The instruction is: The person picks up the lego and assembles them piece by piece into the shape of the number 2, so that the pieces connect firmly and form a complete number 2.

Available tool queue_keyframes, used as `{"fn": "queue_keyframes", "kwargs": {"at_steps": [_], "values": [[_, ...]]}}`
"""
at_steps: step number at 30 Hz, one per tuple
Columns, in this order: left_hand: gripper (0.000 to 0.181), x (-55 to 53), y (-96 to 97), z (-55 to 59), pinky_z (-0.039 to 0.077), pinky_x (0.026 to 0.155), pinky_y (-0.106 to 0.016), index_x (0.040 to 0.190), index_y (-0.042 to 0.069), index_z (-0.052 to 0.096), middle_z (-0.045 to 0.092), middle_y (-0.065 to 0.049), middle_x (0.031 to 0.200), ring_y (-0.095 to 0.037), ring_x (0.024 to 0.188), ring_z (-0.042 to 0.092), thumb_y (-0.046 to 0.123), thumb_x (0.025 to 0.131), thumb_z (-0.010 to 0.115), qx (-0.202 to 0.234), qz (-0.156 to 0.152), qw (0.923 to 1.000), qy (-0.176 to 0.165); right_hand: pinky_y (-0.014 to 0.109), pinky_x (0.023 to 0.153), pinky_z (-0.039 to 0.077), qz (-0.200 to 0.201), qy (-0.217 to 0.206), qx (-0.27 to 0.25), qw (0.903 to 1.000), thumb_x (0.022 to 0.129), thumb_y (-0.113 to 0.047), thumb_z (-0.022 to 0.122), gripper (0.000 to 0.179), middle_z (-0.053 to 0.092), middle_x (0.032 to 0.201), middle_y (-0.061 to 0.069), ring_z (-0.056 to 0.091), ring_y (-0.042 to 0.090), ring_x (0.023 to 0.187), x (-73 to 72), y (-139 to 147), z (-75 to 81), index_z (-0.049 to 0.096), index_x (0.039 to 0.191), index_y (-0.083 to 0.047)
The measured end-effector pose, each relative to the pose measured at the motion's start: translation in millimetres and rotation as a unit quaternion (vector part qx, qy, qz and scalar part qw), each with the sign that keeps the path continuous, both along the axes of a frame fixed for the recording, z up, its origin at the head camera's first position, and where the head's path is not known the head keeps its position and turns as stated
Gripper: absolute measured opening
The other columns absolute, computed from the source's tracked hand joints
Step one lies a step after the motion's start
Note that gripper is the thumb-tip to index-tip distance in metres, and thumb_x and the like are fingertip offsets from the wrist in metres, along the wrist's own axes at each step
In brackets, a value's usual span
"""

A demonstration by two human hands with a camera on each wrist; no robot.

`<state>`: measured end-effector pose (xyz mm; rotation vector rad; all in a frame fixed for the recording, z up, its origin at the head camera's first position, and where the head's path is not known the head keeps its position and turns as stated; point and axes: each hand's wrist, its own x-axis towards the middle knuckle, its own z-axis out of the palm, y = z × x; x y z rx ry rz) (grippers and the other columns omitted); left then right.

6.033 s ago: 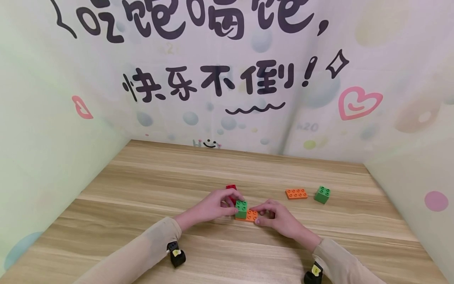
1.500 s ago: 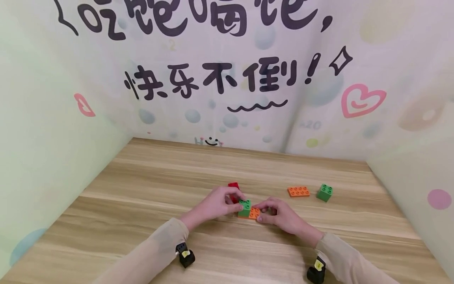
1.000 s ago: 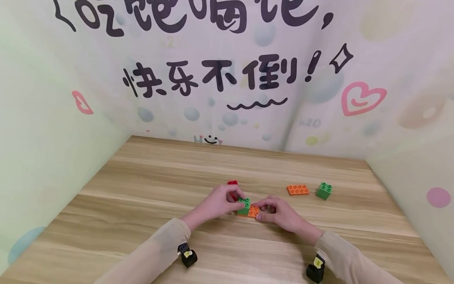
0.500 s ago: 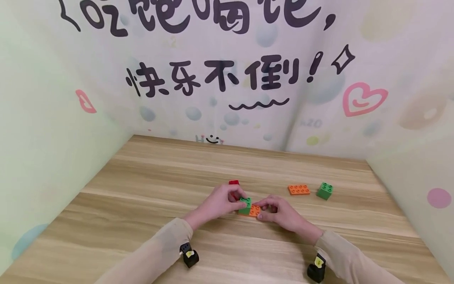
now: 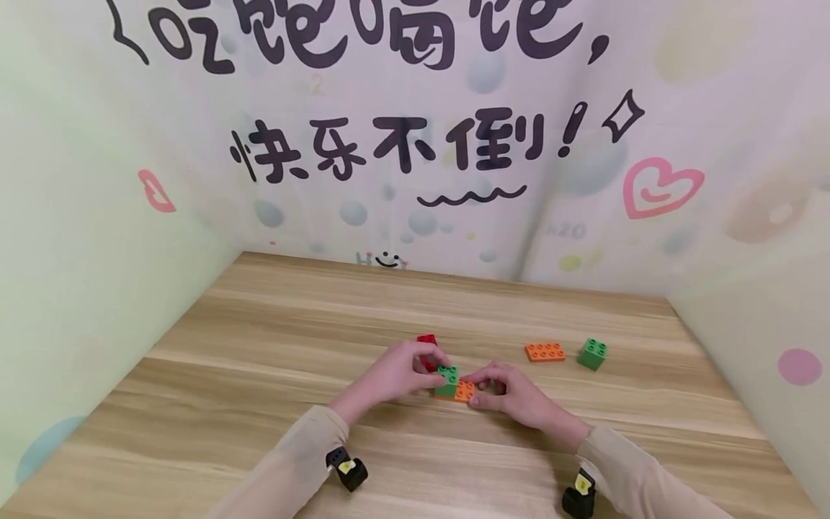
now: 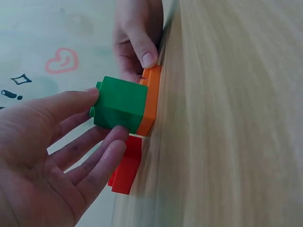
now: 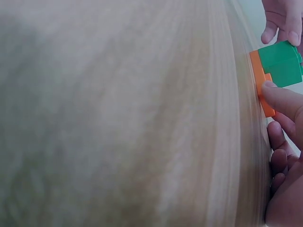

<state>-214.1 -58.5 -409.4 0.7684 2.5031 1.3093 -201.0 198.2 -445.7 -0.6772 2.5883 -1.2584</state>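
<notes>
A green toy building brick (image 5: pixel 447 386) with studs on top sits on the left half of a flat orange brick (image 5: pixel 465 391), flush against it in the left wrist view. My left hand (image 5: pixel 397 375) holds the green brick (image 6: pixel 119 103) between thumb and fingers, the thumb near its studded top edge. On the other side, my right hand (image 5: pixel 515 396) pinches the free right end of the orange brick (image 7: pixel 261 85) with thumb and forefinger. Partly hidden behind the left hand is a red brick (image 5: pixel 426 339), which appears below the green one in the left wrist view.
Farther back to the right lie a second flat orange brick (image 5: pixel 545 352) and a second green brick (image 5: pixel 592 354). The wooden table (image 5: pixel 311 317) meets a printed cloth wall (image 5: pixel 363 216) at its back, with pale walls on both sides.
Since the oldest frame, my left thumb has shifted right, from the green brick's side onto its front and upper edge. The right hand keeps its pinch. The head view sways slightly.
</notes>
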Motion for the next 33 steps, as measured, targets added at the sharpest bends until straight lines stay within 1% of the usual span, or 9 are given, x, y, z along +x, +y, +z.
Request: {"fn": "queue_keyframes", "kwargs": {"at_steps": [2,4,8,13,19,22,26,31,33], "values": [[0.024,-0.4,-3.9,2.9,0.057,0.066,-0.028,0.112,0.017,0.072,0.071,-0.002,0.111,-0.016,0.088,0.067,0.019,0.088,0.075,0.0,0.001,1.0,-0.009,0.021,0.063,0.034,-0.001,-0.003,-0.002,1.0,0.087,-0.023,0.076,0.033,0.06,0.096,0.006,0.042,0.012,0.074,0.9,-0.3,0.9,0.072,0.118,-0.013],[0.026,-0.8,-8.5,5.9,0.058,0.067,-0.031,0.114,0.02,0.071,0.07,-0.003,0.11,-0.016,0.089,0.065,0.02,0.088,0.075,0.002,0.002,0.9999,-0.016,0.021,0.063,0.033,-0.002,-0.003,-0.004,1.0,0.087,-0.022,0.076,0.034,0.061,0.096,0.007,0.042,0.013,0.075,1.7,-0.6,1.1,0.071,0.119,-0.011],[0.024,-2.6,-18.2,11.0,0.058,0.071,-0.032,0.114,0.022,0.071,0.071,-0.005,0.11,-0.017,0.093,0.065,0.018,0.09,0.073,0.014,-0.007,0.9998,-0.01,0.021,0.064,0.034,-0.004,-0.005,-0.005,1.0,0.087,-0.021,0.076,0.035,0.061,0.098,0.007,0.042,0.013,0.077,2.4,-0.3,0.2,0.071,0.12,-0.011],[0.026,-6.3,-26.4,16.2,0.057,0.077,-0.029,0.117,0.016,0.07,0.071,-0.007,0.116,-0.017,0.097,0.066,0.014,0.092,0.07,0.015,-0.017,0.9997,0.008,0.02,0.064,0.035,-0.003,-0.003,-0.006,1.0,0.087,-0.022,0.076,0.035,0.061,0.097,0.006,0.043,0.011,0.076,1.8,0.4,-0.8,0.071,0.119,-0.012],[0.03,-14.8,-31.1,21.8,0.058,0.082,-0.032,0.121,0.01,0.068,0.069,-0.011,0.124,-0.021,0.1,0.068,0.011,0.092,0.07,0.019,-0.016,0.9991,0.033,0.02,0.065,0.035,-0.001,-0.002,-0.009,1.0,0.087,-0.023,0.076,0.035,0.061,0.097,0.006,0.043,0.012,0.078,2.1,0.3,1.6,0.071,0.119,-0.012],[0.03,-18.7,-32.4,21.6,0.058,0.08,-0.031,0.122,0.009,0.067,0.069,-0.012,0.124,-0.023,0.101,0.069,0.011,0.092,0.069,0.015,-0.013,0.9987,0.048,0.02,0.065,0.035,0.001,0.0,-0.005,1.0,0.087,-0.024,0.076,0.035,0.061,0.097,0.006,0.043,0.012,0.077,1.8,0.2,1.7,0.071,0.119,-0.013],[0.03,-23.4,-33.3,19.3,0.058,0.08,-0.03,0.122,0.01,0.067,0.069,-0.011,0.124,-0.023,0.102,0.069,0.011,0.092,0.069,0.009,-0.013,0.9985,0.053,0.02,0.066,0.035,0.0,0.003,-0.005,1.0,0.086,-0.025,0.076,0.034,0.061,0.096,0.005,0.044,0.012,0.078,1.3,-0.5,1.6,0.072,0.118,-0.013],[0.031,-32.0,-33.9,15.3,0.058,0.085,-0.033,0.122,0.011,0.068,0.069,-0.01,0.124,-0.023,0.102,0.069,0.008,0.091,0.069,0.019,-0.026,0.9979,0.056,0.02,0.066,0.035,-0.002,0.002,-0.009,1.0,0.086,-0.024,0.077,0.034,0.06,0.095,0.006,0.044,0.014,0.078,1.5,-0.7,2.2,0.072,0.118,-0.013],[0.033,-35.9,-34.1,13.8,0.058,0.088,-0.036,0.122,0.012,0.068,0.069,-0.011,0.124,-0.026,0.103,0.069,0.005,0.09,0.07,0.026,-0.034,0.9976,0.054,0.02,0.065,0.035,-0.001,-0.001,-0.01,0.9999,0.086,-0.024,0.077,0.034,0.06,0.095,0.006,0.043,0.014,0.078,2.0,-0.2,2.5,0.072,0.118,-0.012]]}}
